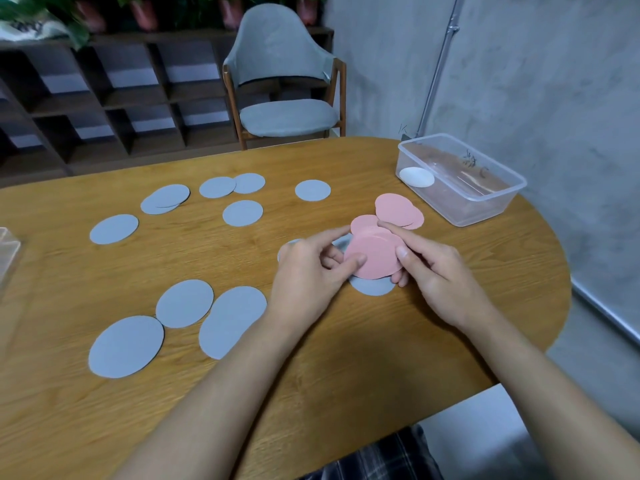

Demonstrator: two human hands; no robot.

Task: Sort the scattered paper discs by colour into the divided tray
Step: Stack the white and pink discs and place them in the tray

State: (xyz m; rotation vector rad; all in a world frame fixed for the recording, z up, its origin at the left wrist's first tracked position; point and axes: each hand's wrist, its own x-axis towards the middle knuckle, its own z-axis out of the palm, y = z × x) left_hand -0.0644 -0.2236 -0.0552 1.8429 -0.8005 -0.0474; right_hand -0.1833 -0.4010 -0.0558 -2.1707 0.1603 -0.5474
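Pink paper discs (375, 254), a small fanned stack, are held just above a wooden table (363, 375) between a person's two bare hands, right of the tabletop's middle. The left hand (308, 271) pinches the stack's near-left edge, thumb on top and fingers curled beneath. The right hand (436, 275) grips the opposite edge, forefinger stretched along the far rim, thumb pressed on the face and the remaining fingers curled under.

A grey-blue disc (372, 288) lies flat on the table directly below the stack, largely hidden by it. Just beyond the hands, a second cluster of pink discs (398, 207) lies overlapped on the wood.

More grey-blue discs (242, 213) are scattered across the table's left and centre: three large-looking ones near the person, two of them touching, and others farther off, some overlapping in pairs.

A clear plastic container (485, 209) stands at the far right corner of the table, well apart from the hands, with a white round object (416, 176) at its left end. Whether it is divided cannot be told.

A grey upholstered chair (284, 64) and dark shelving (121, 98) stand behind the table.
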